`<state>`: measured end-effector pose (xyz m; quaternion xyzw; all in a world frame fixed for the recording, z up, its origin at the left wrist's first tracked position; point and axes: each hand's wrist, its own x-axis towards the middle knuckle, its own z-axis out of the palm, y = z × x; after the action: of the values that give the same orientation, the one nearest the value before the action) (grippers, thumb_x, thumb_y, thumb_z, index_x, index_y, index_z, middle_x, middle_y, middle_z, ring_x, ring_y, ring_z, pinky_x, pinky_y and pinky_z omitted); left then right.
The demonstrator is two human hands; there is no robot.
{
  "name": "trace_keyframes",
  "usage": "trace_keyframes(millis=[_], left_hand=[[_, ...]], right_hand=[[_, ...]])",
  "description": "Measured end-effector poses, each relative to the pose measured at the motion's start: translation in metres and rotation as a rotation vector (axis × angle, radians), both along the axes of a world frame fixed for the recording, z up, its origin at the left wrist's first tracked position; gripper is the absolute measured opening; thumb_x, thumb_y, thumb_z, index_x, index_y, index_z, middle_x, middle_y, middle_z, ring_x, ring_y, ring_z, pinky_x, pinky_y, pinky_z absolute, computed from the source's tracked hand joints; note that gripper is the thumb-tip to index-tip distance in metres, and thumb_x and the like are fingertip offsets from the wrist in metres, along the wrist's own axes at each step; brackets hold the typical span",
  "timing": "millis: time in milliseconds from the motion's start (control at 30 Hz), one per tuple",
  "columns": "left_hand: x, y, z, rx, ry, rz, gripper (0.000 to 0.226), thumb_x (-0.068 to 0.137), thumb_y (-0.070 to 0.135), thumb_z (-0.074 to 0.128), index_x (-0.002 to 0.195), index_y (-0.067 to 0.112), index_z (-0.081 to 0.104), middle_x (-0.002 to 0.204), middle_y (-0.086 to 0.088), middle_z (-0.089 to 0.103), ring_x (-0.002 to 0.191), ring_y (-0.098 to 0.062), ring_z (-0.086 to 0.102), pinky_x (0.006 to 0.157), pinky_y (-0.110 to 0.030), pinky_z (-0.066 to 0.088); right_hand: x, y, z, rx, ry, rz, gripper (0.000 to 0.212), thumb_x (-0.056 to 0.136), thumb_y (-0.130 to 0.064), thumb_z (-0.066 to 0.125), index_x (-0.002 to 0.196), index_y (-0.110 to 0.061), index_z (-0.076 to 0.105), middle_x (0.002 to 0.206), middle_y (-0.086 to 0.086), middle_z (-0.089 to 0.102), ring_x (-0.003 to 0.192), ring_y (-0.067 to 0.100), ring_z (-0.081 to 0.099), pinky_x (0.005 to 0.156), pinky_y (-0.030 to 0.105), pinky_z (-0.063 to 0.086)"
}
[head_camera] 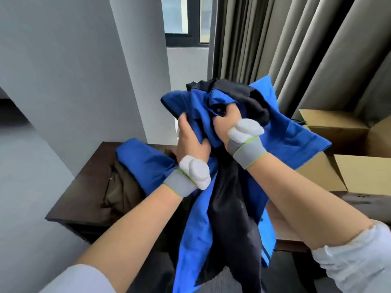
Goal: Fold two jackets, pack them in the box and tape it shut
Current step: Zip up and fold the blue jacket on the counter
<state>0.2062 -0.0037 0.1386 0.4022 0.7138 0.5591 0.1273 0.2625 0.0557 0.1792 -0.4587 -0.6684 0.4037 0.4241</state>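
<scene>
Bunched and unfolded, the blue jacket [196, 225] hangs lifted above the worktop [84, 187], so folding looks barely begun, with packing and taping not yet done. At right, the cardboard box [364, 172] stands with its flaps open and untaped; its inside is hidden. An olive jacket [122, 191] lies crumpled on the worktop. The left hand [190, 142] and right hand [227, 121] each clench the blue fabric near its top.

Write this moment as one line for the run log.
left hand grips blue jacket | right hand grips it | olive jacket on table | box open
</scene>
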Motion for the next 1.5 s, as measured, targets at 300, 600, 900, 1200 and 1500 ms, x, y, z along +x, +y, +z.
trace_keyframes(millis=[300, 600, 900, 1200, 1500], left_hand=[[-0.106, 0.107, -0.029, -0.545, 0.439, -0.053, 0.078, 0.085, 0.018, 0.058, 0.147, 0.033, 0.013, 0.137, -0.014, 0.030, 0.115, -0.036, 0.051, 0.087, -0.043, 0.045], [-0.133, 0.127, -0.130, -0.740, -0.242, -0.323, 0.052, 0.101, 0.014, 0.032, 0.149, 0.009, 0.012, 0.148, -0.016, 0.035, 0.128, -0.031, 0.042, 0.094, -0.029, 0.034], [-0.215, 0.067, -0.166, -0.769, 0.095, -0.108, 0.045, 0.093, 0.010, 0.038, 0.138, 0.018, 0.036, 0.135, -0.007, 0.052, 0.126, -0.030, 0.044, 0.103, -0.036, 0.031], [-0.213, 0.032, -0.204, -1.330, 0.601, -0.534, 0.084, 0.095, 0.025, 0.047, 0.148, 0.024, -0.017, 0.156, 0.002, -0.022, 0.144, -0.035, -0.017, 0.107, -0.071, -0.001], [-0.287, 0.043, -0.204, -1.470, 0.695, -0.439, 0.094, 0.087, 0.047, 0.055, 0.150, 0.024, -0.012, 0.158, -0.003, -0.015, 0.146, -0.033, -0.009, 0.106, -0.071, 0.004]], right_hand=[[-0.072, 0.114, -0.076, -0.211, -0.532, -0.079, 0.073, 0.083, -0.045, 0.060, 0.141, -0.012, 0.032, 0.140, 0.014, 0.047, 0.129, 0.032, 0.045, 0.108, 0.041, 0.033], [-0.090, 0.065, -0.184, -0.463, -1.133, 0.113, 0.094, 0.081, -0.056, 0.059, 0.151, -0.029, 0.002, 0.159, 0.005, -0.007, 0.147, 0.027, -0.003, 0.115, 0.052, 0.011], [-0.184, 0.052, -0.202, 0.050, -1.002, 0.569, 0.040, 0.097, -0.021, 0.037, 0.136, -0.014, 0.045, 0.146, 0.002, 0.040, 0.141, 0.019, 0.026, 0.114, 0.037, 0.023], [-0.187, 0.053, -0.230, -0.084, -1.267, 0.593, 0.050, 0.097, -0.030, 0.037, 0.145, -0.034, 0.025, 0.158, -0.012, -0.004, 0.147, 0.024, -0.008, 0.112, 0.061, 0.007], [-0.149, 0.069, -0.234, 0.000, -1.332, 0.602, 0.056, 0.096, -0.013, 0.042, 0.148, -0.021, 0.022, 0.159, -0.005, -0.008, 0.147, 0.026, -0.007, 0.118, 0.044, 0.008]])
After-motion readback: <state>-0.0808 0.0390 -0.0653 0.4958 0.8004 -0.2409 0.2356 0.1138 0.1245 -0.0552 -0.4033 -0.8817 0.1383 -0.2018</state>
